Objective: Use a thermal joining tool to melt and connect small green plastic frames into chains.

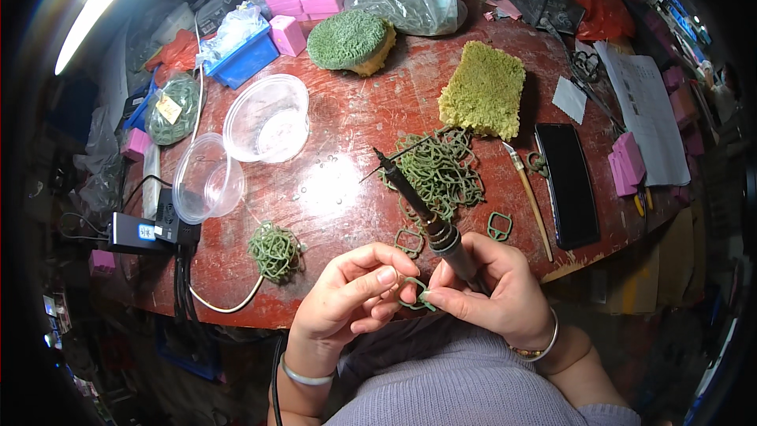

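In front of my body, my left hand (pixel 356 290) is closed, thumb and fingers pinching one side of a small green wax-like frame (pixel 416 304). The other side of that frame is between the thumb and fingertips of my right hand (pixel 497 280). My right hand also carries a black soldering-iron-like pen (pixel 441 237), which slants up and left with its thin dark tip over the table. Past the pen lies a tangled heap of similar green frames (pixel 445 173). Two loose green frames (pixel 499 226) lie nearer, one partly beside the pen. A smaller green pile (pixel 274 252) sits to the left.
Two clear plastic tubs (pixel 266 118) stand at the left. Farther back are a round green-topped sponge (pixel 351 41) and a yellow block (pixel 482 88). A wooden-handled knife (pixel 530 201) and a black phone (pixel 568 185) lie at the right. A white cable (pixel 229 308) loops over the near left edge.
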### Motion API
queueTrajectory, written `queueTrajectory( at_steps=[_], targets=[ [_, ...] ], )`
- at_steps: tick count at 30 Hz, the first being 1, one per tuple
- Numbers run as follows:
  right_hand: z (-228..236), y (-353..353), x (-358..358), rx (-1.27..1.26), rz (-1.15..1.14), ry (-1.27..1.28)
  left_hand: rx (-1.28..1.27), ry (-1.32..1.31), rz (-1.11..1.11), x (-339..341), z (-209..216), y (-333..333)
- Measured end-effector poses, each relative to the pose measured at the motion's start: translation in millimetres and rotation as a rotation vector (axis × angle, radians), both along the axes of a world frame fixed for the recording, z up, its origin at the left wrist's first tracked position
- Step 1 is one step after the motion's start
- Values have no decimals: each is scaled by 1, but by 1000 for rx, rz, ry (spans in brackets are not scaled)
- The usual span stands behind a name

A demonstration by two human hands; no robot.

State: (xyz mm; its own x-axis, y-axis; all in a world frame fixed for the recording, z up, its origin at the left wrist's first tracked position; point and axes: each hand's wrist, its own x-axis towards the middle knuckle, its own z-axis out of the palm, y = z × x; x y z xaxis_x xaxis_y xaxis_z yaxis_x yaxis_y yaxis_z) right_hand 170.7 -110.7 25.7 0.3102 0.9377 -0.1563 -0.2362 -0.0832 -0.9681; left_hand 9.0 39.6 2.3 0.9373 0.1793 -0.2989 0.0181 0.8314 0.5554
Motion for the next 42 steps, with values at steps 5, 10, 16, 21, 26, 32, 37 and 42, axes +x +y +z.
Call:
queueTrajectory(
  at_steps=[5, 10, 16, 21, 26, 32, 37, 42],
  targets=[
    [6, -1, -2, -26, -43, -56, 19, -23, 34, -1, -3, 1],
    [-4, -21, 5, 91, -234, -717, 15, -54, 222, -9, -7, 4],
    [-22, -47, 13, 48, -279, -971, -9, -103, 270, -8, -10, 2],
    [-21, -46, 15, 34, -232, -1033, -46, -125, 289, -8, -12, 3],
    [-23, -46, 15, 44, -230, -1044, -71, -141, 300, -8, -13, 3],
    [-23, -46, 13, 18, -229, -1057, -82, -140, 300, -9, -13, 2],
    [-23, -48, 13, 42, -265, -1002, -41, -102, 312, -8, -10, -1],
    [-24, -45, 10, 65, -262, -957, 67, -86, 296, -7, -10, -5]
  ],
)
